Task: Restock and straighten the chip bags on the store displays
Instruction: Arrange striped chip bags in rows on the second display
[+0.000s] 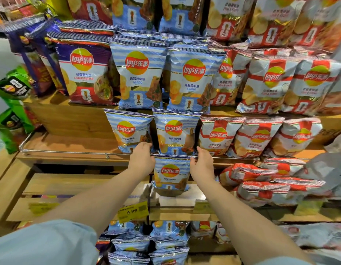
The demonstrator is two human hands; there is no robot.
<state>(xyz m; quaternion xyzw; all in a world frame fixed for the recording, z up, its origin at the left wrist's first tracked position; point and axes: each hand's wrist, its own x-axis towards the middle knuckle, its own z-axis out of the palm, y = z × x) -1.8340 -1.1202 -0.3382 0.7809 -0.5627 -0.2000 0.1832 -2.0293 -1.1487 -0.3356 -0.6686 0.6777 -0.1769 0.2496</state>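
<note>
Low at centre frame, held upright in front of the wooden shelves (74,142): a blue Lay's bag (170,174), top seam level with the metal rail (66,152). Pinched at its top left corner by the left hand (142,159), fingers curled over the seam; pinched at its top right corner by the right hand (201,165), thumb and fingers closed on the edge. Both forearms stretched forward from the bottom of the frame, bare below pale blue sleeves (45,243).

Just above the held bag, on the rail shelf: two blue bags (177,133) standing side by side, with red-and-white bags (257,136) to their right. Higher, at centre: two larger blue Asado bags (139,73), flanked at left by a purple Garlic Butter bag (83,71) and at right by more red-and-white ones. Right of the held bag: red bags lying flat in a heap (261,176). Lower centre: a yellow price tag (132,211) reading 4.99, more blue bags (146,243) beneath. Far left edge: green bags (11,88).
</note>
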